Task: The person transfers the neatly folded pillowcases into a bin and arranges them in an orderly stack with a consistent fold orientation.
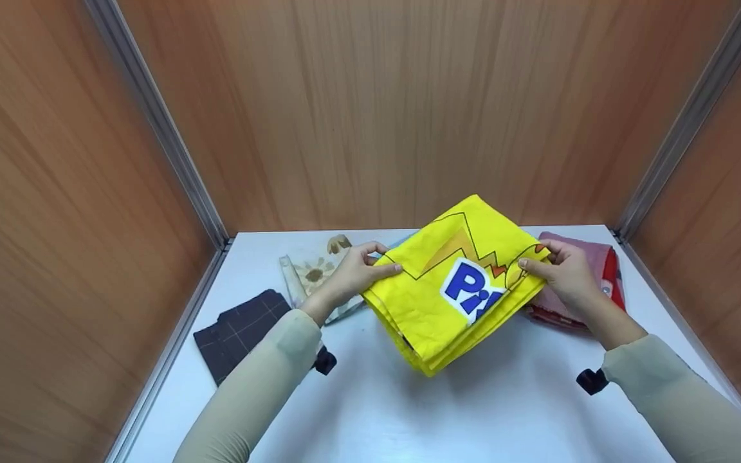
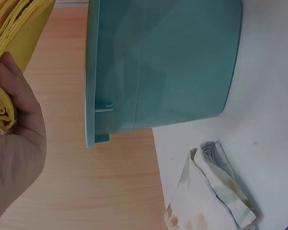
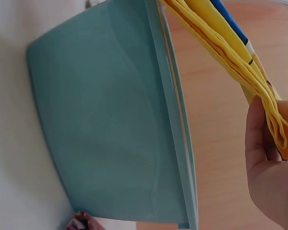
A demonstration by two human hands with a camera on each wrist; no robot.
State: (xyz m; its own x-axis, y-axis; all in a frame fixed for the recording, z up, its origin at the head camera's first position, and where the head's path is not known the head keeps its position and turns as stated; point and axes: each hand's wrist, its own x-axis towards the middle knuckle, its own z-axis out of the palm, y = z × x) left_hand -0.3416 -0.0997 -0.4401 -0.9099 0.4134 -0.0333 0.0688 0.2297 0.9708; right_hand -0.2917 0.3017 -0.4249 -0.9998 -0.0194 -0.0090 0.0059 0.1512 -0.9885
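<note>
A folded yellow cloth with orange zigzags and blue-and-white lettering is held up between both hands, tilted toward the head camera. My left hand pinches its left corner, thumb on top. At its right corner my right hand pinches the layers the same way. Both wrist views show the cloth's stacked folded edges between thumb and fingers. A teal plastic bin stands on the table below and beyond the cloth, which hides nearly all of it in the head view.
On the white table, a dark checked folded cloth lies at left. Behind the left hand is a cream flower-print cloth. A pink and red folded cloth lies at right. Wooden panels enclose the back and sides.
</note>
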